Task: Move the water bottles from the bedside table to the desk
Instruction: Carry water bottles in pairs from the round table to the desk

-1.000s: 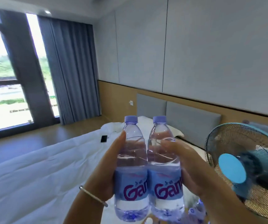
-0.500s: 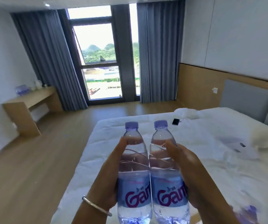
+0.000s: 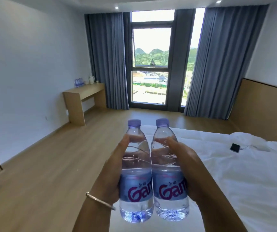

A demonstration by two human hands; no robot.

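I hold two water bottles upright and side by side, their flanks touching: the left bottle [image 3: 137, 173] in my left hand [image 3: 113, 171], the right bottle [image 3: 168, 171] in my right hand [image 3: 187, 169]. Each hand is wrapped round its bottle at the label, with the thumb lying up along the clear shoulder. Both purple caps are on. A thin bangle [image 3: 99, 200] sits on my left wrist.

The bottles hang in the air over the near corner of the bed [image 3: 234, 173], whose white cover fills everything from 2 to 5 o'clock; its left edge runs just behind the bottles. A small dark device [image 3: 234, 147] lies on the cover at 3 o'clock.

From 7 to 11 o'clock the wooden floor [image 3: 59, 156] is open all the way to the desk [image 3: 84, 97] at 10 o'clock, which stands against the left wall beside the curtain. More bottles [image 3: 79, 82] and a white kettle [image 3: 91, 79] stand at its far end.

Against half a second ago, the window [image 3: 151, 64] has slid from left of centre to 12 o'clock, the desk has come closer to the middle, and the bed has shifted rightward. My grip on both bottles is unchanged.
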